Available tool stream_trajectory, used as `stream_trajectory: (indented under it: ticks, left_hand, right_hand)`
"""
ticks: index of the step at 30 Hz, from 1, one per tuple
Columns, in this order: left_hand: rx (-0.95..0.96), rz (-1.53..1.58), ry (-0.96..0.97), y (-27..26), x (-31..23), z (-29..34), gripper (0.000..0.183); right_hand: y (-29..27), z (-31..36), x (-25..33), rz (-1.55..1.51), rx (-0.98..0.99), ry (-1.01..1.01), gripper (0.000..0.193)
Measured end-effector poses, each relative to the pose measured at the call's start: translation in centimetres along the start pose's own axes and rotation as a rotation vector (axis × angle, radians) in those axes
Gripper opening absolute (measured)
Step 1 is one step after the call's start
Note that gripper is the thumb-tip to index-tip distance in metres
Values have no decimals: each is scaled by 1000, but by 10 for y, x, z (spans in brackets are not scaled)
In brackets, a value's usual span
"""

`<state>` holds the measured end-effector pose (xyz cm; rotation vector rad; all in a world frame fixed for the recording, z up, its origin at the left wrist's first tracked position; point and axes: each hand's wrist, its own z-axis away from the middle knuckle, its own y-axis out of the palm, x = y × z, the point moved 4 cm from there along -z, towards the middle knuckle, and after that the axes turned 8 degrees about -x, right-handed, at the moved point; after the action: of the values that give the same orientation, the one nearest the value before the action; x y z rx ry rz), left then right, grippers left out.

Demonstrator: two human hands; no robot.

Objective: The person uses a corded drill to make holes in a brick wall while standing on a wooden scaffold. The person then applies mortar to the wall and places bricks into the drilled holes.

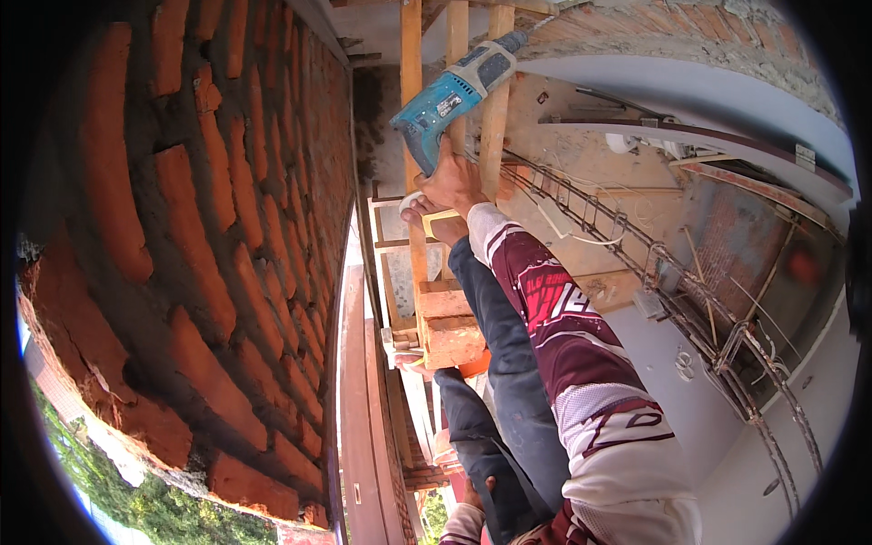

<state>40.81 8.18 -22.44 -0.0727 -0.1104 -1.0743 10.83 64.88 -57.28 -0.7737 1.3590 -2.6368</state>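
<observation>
My right arm, in a maroon and white sleeve, reaches far forward. At its end my right hand [445, 179] is closed round the lower part of a power drill's handle. The power drill [447, 102] has a teal body and a grey front, its chuck pointing up and to the right, over upright wooden bars [495, 113]. Low in the picture, my left hand [476, 493] is against my dark trousers [518, 409]. Its fingers are mostly hidden, so I cannot make out how they are held.
A rough brick wall [200, 245] rises close on my left. My sandalled foot [436, 222] is by the wooden frame, above stacked bricks [454, 341]. Steel rebar cages [627, 245] slant across the right. A long wooden board [359, 409] runs beside the wall, with greenery beyond at lower left.
</observation>
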Motion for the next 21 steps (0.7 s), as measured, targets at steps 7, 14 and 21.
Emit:
stream_trajectory:
  ticks: [7,14,21]
  left_hand:
    - [-27,-149,78,2,0,-9,75]
    - [-40,-56,-51,1,-6,-12,74]
    - [-40,21,-91,6,4,-17,72]
  right_hand:
    - [-15,-1,-7,73,83,-38,84]
    - [-7,-7,-5,-23,68,79,90]
    - [-1,-5,6,-86,-25,110,94]
